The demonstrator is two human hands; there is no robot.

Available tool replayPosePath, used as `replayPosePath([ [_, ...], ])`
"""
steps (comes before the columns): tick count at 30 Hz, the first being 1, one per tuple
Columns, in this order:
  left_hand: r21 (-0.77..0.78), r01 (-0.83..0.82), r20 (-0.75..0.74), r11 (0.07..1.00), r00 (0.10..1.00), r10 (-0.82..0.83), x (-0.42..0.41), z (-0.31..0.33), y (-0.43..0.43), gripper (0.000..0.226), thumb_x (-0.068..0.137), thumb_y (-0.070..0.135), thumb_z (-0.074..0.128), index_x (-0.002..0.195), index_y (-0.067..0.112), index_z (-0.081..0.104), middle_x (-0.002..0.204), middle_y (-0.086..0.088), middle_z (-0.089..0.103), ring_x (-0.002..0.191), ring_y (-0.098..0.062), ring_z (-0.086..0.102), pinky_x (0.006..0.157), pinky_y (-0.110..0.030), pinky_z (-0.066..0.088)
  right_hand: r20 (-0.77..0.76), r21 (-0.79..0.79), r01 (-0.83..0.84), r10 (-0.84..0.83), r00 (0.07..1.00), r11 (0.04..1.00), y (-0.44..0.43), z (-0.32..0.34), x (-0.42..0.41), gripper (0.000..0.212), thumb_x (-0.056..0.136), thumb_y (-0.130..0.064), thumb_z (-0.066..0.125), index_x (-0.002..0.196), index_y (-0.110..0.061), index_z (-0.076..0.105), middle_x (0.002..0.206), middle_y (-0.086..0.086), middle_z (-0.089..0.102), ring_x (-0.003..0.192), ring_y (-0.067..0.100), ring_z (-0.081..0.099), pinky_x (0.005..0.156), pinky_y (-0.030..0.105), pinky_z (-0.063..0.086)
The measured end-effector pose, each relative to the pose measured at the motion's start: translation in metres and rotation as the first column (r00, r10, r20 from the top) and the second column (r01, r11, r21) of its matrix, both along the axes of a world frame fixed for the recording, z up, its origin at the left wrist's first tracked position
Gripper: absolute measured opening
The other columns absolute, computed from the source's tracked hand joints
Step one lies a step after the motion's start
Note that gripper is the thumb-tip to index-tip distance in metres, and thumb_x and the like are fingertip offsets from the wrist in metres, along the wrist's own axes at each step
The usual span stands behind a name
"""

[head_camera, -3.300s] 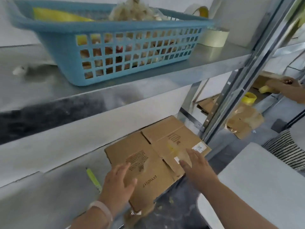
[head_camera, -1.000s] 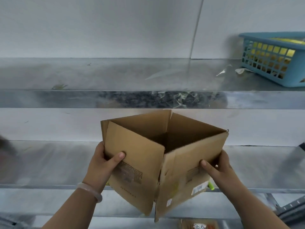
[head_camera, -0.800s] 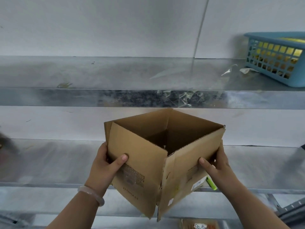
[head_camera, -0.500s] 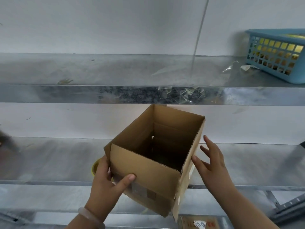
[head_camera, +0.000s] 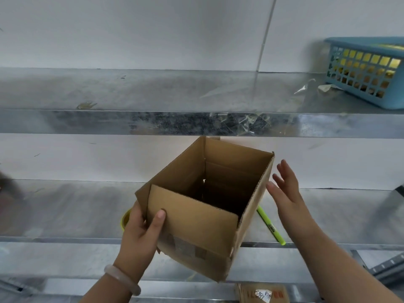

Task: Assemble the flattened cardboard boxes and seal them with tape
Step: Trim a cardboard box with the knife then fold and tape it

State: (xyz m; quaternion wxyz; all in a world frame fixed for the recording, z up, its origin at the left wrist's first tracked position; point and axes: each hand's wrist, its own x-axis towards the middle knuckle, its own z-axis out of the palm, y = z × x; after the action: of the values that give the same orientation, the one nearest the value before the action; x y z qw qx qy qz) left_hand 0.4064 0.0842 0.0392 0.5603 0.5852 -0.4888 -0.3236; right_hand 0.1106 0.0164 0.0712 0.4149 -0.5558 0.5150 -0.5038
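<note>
The brown cardboard box (head_camera: 192,226) is opened up but not taped yet. The left hand (head_camera: 140,236) grips its near corner. The right hand (head_camera: 286,193) is flat, just beside it.

An open brown cardboard box (head_camera: 196,226) sits mid-view, in front of the lower grey metal shelf (head_camera: 76,211), its mouth facing up and towards the viewer. The left-hand grip (head_camera: 140,235) holds its near-left corner, thumb on the near wall. The right-hand grip (head_camera: 286,193) is just beside the right wall, apart from it. On the lower shelf, a yellow tape roll (head_camera: 125,217) lies behind the left-hand grip, and a slim green marker pen (head_camera: 270,226) lies right of the box, reaching the front edge. On the upper grey metal shelf (head_camera: 153,90), a blue perforated plastic basket (head_camera: 363,84) stands far right, with crumpled clear tape scraps (head_camera: 306,87) just left of it. A flat brown cardboard sheet (head_camera: 262,294) lies below the box.
</note>
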Motion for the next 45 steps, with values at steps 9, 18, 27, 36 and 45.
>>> replayPosePath([
  [9, 0.075, -0.021, -0.074, 0.997, 0.997, 0.027, 0.005, 0.007, -0.041, 0.070, 0.081, 0.062, 0.053, 0.142, 0.043, 0.026, 0.138, 0.013, 0.043, 0.127, -0.018, 0.043, 0.107, -0.042, 0.037, -0.104, -0.053, 0.094, -0.099, 0.990, 0.994, -0.001, -0.005, -0.011, 0.039, 0.089, -0.020, 0.066, 0.104, -0.054, 0.054, 0.102, -0.023, 0.064, 0.094, -0.009, 0.060, 0.069, 0.009, 0.049],
  [18, 0.101, -0.195, 0.201, 0.976, 0.964, 0.172, 0.006, 0.005, -0.070, 0.113, 0.053, 0.055, 0.084, 0.142, 0.030, 0.019, 0.138, 0.000, 0.033, 0.124, -0.023, 0.041, 0.103, -0.049, 0.042, -0.180, -0.205, -0.039, 0.001, 0.984, 0.978, 0.025, -0.015, -0.006, 0.029, 0.082, -0.021, 0.074, 0.103, -0.036, 0.060, 0.099, -0.007, 0.066, 0.090, 0.017, 0.063, 0.073, 0.023, 0.054],
  [27, 0.171, 0.078, 0.185, 0.982, 0.977, -0.109, 0.043, 0.009, -0.063, 0.096, 0.062, 0.040, 0.087, 0.138, 0.033, 0.030, 0.133, -0.001, 0.043, 0.118, -0.023, 0.050, 0.095, -0.051, 0.050, -0.360, -0.085, -0.242, 0.197, 0.912, 0.966, 0.017, 0.006, 0.018, 0.028, 0.078, -0.067, 0.059, 0.094, -0.044, 0.059, 0.093, -0.022, 0.064, 0.097, -0.002, 0.057, 0.076, 0.010, 0.044],
  [36, -0.122, -0.103, 0.174, 0.987, 0.977, 0.123, 0.044, 0.008, -0.008, 0.067, 0.075, 0.038, 0.071, 0.130, 0.048, 0.033, 0.135, 0.013, 0.032, 0.118, 0.001, 0.048, 0.083, -0.020, 0.048, -0.455, 0.001, -0.201, 0.179, 0.872, 0.980, 0.000, -0.001, 0.032, 0.026, 0.079, -0.049, 0.072, 0.079, -0.055, 0.047, 0.073, -0.032, 0.061, 0.071, -0.012, 0.057, 0.053, 0.010, 0.042],
  [45, 0.045, 0.212, 0.157, 0.976, 0.964, -0.216, 0.050, 0.016, 0.025, 0.079, 0.068, 0.079, 0.056, 0.137, 0.055, 0.028, 0.138, 0.028, 0.036, 0.124, 0.012, 0.039, 0.089, -0.013, 0.048, -0.411, 0.168, -0.184, 0.239, 0.880, 0.968, -0.018, -0.011, 0.047, 0.070, 0.070, -0.045, 0.083, 0.123, -0.057, 0.040, 0.094, -0.012, 0.060, 0.084, 0.006, 0.061, 0.066, 0.020, 0.045],
])
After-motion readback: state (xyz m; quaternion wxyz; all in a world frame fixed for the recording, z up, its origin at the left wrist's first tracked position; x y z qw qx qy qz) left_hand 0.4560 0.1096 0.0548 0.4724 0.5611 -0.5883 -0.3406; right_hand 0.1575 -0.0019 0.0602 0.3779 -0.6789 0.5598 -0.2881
